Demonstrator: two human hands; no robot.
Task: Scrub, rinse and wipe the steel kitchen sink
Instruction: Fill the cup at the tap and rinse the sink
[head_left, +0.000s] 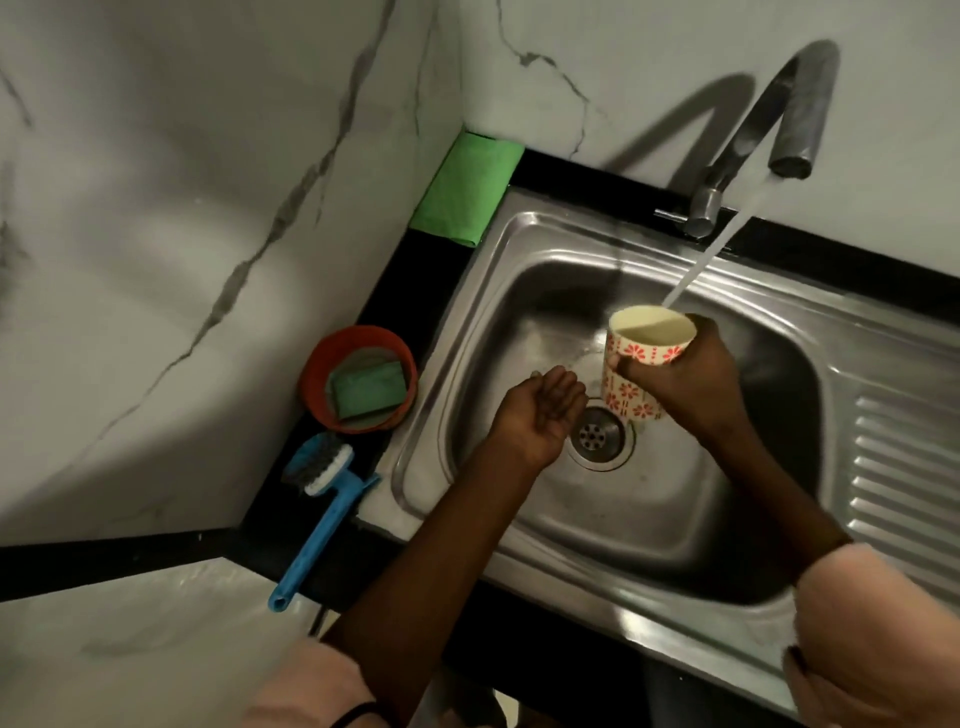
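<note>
Steel sink (524, 291), dull grey with streaky reflections, is set into the black worktop (410, 275) in the corner below the marble-patterned wall; its basin holds a round perforated drain (597, 435) and a ribbed draining board (914, 467) spreads out beyond the right hand. Water (711, 249) runs from the tap (789, 130) into a cream cup (641, 358) with red flower prints, which the right hand (691, 384) grips around its side, above the drain. Left hand (540, 410) hovers just beside the cup, palm up, fingers relaxed and holding nothing. Outward of the left hand, on the worktop, stands an orange bowl (317, 374) containing a green sponge (369, 389); nearer the person lies a blue-handled brush (322, 514). A folded green cloth (467, 187) lies in the far corner.
</note>
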